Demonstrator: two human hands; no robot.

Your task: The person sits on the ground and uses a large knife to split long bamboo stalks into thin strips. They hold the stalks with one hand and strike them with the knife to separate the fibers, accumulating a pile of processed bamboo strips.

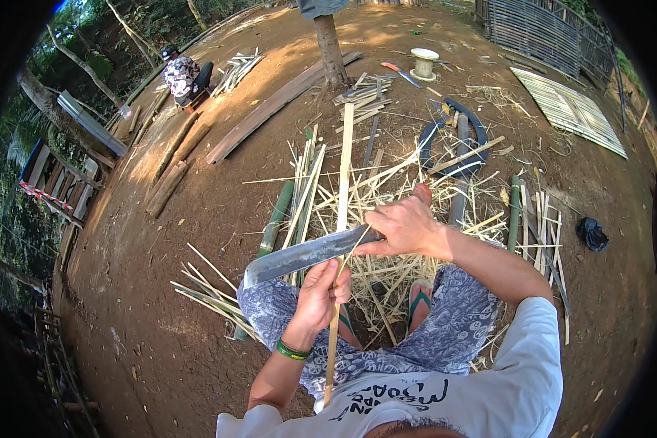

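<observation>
The left hand point(319, 292), a yellow-and-green band at its wrist, is closed around a long, flat, pale bamboo strip point(345, 168). The strip runs lengthwise in front of the person, its lower end at the white printed shirt point(445, 398) and its far end above the brown dirt ground point(139, 321). The right hand point(405, 225) grips the handle end of a broad grey metal blade point(292, 257), which lies crosswise over the strip, tip to the left, just beyond the left hand's fingers. A tangled heap of thin, pale bamboo shavings point(394, 274) covers the ground between the knees and beyond. A green bamboo pole point(275, 215) lies left of it, and a black, ring-shaped object point(478, 150) lies on its far side. Toward the ground's right edge sit a crumpled black plastic bag point(592, 233) and, farther off, a pale slatted panel point(573, 109). Near the ground's far left edge, another person point(182, 77) sits in a patterned shirt.
</observation>
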